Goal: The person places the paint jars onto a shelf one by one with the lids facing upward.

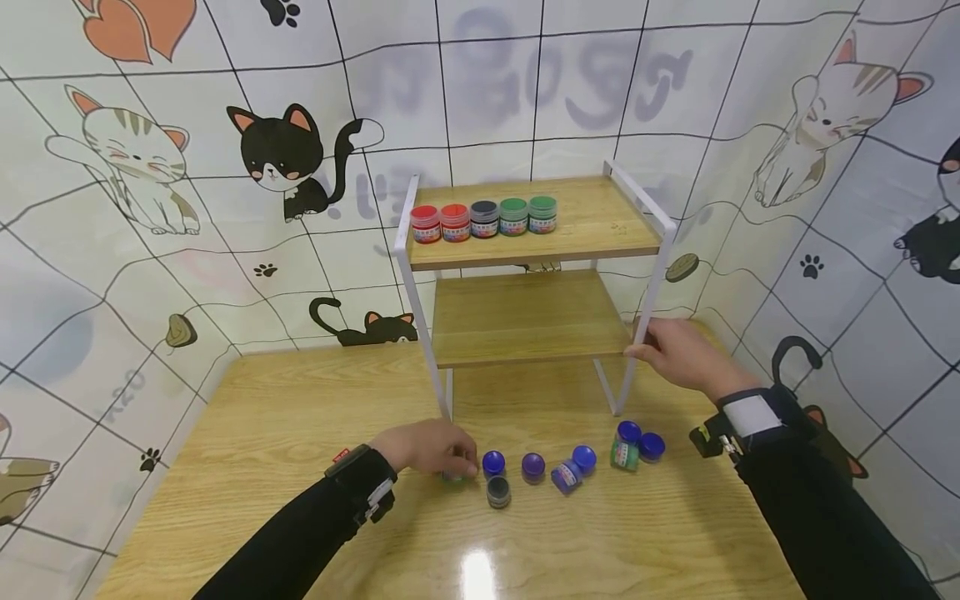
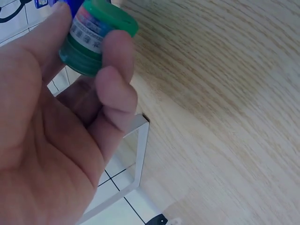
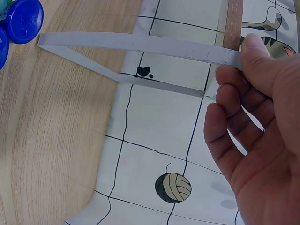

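Observation:
My left hand (image 1: 429,446) is low over the table, left of the loose jars. It pinches a small green paint jar (image 2: 89,44) with a green lid between thumb and fingers; in the head view the hand hides most of that jar. My right hand (image 1: 686,357) holds the two-tier shelf (image 1: 532,317) at its right side, thumb and fingers at the white metal frame (image 3: 140,43) by the lower board. Along the upper board's left part stand two red jars (image 1: 440,223), a black jar (image 1: 484,218) and two green jars (image 1: 528,216).
On the table (image 1: 315,508), in front of the shelf, are a blue-lidded jar (image 1: 492,463), a dark grey jar (image 1: 498,492), a purple jar (image 1: 533,468), and a tipped blue jar (image 1: 567,477). A green jar (image 1: 624,454) lies farther right. Cat-patterned sheeting (image 1: 300,250) surrounds the table.

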`<action>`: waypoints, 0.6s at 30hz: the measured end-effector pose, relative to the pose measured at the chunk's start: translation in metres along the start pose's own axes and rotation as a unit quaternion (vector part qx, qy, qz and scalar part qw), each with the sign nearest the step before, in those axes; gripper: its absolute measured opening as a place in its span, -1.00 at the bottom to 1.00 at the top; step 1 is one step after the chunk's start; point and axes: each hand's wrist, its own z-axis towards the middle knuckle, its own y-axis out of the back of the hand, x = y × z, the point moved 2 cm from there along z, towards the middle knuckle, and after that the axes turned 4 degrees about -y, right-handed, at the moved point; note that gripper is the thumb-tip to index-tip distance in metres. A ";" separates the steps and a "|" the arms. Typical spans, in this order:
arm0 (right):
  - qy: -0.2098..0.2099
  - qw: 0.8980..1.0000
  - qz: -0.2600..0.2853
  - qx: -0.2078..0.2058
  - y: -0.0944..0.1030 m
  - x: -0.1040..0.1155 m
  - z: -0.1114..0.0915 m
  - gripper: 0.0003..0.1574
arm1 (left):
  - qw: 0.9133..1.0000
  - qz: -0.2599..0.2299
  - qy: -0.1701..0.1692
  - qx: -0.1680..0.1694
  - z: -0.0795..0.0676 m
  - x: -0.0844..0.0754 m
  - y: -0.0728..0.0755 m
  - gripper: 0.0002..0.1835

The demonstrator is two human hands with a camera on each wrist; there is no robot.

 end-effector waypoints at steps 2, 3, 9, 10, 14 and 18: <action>0.000 1.000 0.001 -0.001 0.000 0.000 0.000 -0.79 | 1.000 0.002 -0.001 -0.003 0.000 0.000 0.002 -0.86; 0.001 1.000 0.001 -0.002 0.000 0.000 0.000 -0.79 | 1.000 0.006 -0.001 -0.004 0.000 0.000 0.002 -0.86; -0.005 1.000 0.002 0.000 0.000 0.001 0.000 -0.80 | 1.000 0.016 -0.001 -0.002 -0.001 -0.001 0.006 -0.76; -0.007 1.000 0.003 0.001 0.000 0.001 0.000 -0.80 | 1.000 0.016 -0.002 -0.001 -0.001 -0.001 0.006 -0.74; -0.009 1.000 0.006 0.001 0.001 0.002 0.000 -0.80 | 1.000 0.015 -0.002 0.005 -0.002 0.000 0.008 -0.70; -0.009 1.000 0.003 0.001 0.001 0.001 0.000 -0.79 | 1.000 0.007 -0.007 0.006 -0.002 0.000 0.008 -0.73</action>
